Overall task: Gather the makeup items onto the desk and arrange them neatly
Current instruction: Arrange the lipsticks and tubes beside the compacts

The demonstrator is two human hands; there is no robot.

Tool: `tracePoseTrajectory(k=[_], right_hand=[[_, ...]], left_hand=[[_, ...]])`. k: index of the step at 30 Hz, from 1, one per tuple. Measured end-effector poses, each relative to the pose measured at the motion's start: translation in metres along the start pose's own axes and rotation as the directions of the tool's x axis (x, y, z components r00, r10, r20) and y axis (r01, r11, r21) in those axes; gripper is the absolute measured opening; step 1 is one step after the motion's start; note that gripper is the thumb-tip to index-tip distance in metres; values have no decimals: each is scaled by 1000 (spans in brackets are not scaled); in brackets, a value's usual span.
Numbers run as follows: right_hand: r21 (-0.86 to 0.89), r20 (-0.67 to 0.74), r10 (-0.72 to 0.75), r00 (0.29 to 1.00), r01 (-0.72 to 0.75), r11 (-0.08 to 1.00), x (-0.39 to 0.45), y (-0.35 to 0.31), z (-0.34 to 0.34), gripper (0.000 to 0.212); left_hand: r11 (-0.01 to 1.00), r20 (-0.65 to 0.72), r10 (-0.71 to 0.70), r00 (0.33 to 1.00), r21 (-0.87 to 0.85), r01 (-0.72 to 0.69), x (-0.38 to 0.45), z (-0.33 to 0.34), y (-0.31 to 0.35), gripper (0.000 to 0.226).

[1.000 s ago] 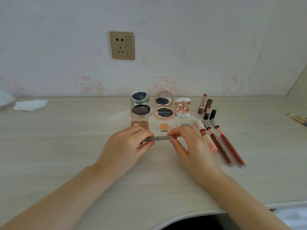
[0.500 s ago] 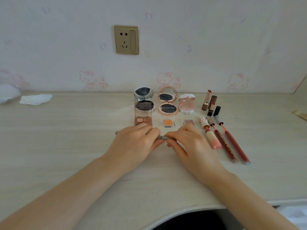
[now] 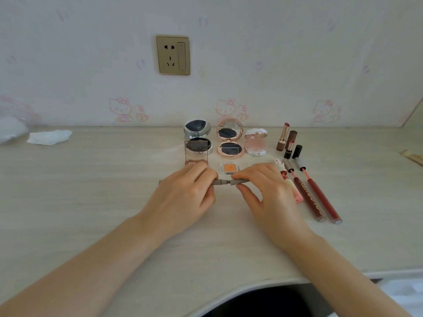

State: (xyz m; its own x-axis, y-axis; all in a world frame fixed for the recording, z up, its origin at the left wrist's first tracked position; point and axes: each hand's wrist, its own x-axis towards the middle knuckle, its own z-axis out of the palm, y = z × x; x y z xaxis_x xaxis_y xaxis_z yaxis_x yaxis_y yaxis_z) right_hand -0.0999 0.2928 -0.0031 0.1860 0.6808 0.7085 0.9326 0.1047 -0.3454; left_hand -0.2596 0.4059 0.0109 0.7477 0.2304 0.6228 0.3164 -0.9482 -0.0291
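Left hand (image 3: 183,197) and right hand (image 3: 267,193) each pinch one end of the grey makeup pencil (image 3: 223,182) held level just above the bench (image 3: 91,202); suggest seating cap squarely along its axis, then laying it parallel below the orange eyeshadow pan (image 3: 230,168).

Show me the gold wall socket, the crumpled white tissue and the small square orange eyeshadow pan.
Gold wall socket (image 3: 172,55), head view: middle of its faceplate.
Crumpled white tissue (image 3: 49,137), head view: centre of the tissue.
Small square orange eyeshadow pan (image 3: 229,167), head view: on the orange powder.
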Motion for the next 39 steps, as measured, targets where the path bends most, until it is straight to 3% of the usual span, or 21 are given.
tracePoseTrajectory(k=[5, 12, 17, 20, 24, 28, 31, 33, 37, 39], right_hand=[[-8, -86, 143, 986, -145, 989, 0, 6, -1, 22], [69, -175, 259, 950, -251, 966, 4, 4, -12, 14], [138, -143, 343, 928, -324, 936, 4, 9, -42, 8], [197, -111, 396, 911, -370, 908, 2, 19, -64, 13], [183, -51, 496, 867, -481, 858, -2, 45, -88, 6], [218, -44, 558, 829, -537, 815, -5, 72, -112, 6], [253, -26, 619, 785, -594, 764, -7, 93, -127, 8], [240, 37, 654, 756, -642, 728, -7, 105, -136, 6], [144, 168, 691, 703, -711, 688, -11, 128, -147, 6], [95, 174, 698, 695, -717, 690, -15, 138, -148, 6]], left_hand=[[999, 23, -22, 999, -32, 23, -1, 7, -5, 18], [992, -88, -116, 989, -67, 111, 3, -1, 0, 19], [913, -140, -289, 947, -338, 229, 20, -4, 20, 23], [788, -57, -393, 918, -535, 304, 37, -3, 38, 22], [651, 73, -455, 887, -652, 388, 68, 4, 65, 15], [506, 266, -409, 873, -730, 460, 99, 13, 92, 18], [453, 324, -390, 862, -748, 486, 119, 25, 114, 22], [466, 335, -368, 868, -741, 484, 133, 36, 128, 23], [688, 284, -291, 914, -601, 406, 155, 57, 154, 23], [738, 303, -266, 915, -547, 395, 161, 68, 164, 20]])
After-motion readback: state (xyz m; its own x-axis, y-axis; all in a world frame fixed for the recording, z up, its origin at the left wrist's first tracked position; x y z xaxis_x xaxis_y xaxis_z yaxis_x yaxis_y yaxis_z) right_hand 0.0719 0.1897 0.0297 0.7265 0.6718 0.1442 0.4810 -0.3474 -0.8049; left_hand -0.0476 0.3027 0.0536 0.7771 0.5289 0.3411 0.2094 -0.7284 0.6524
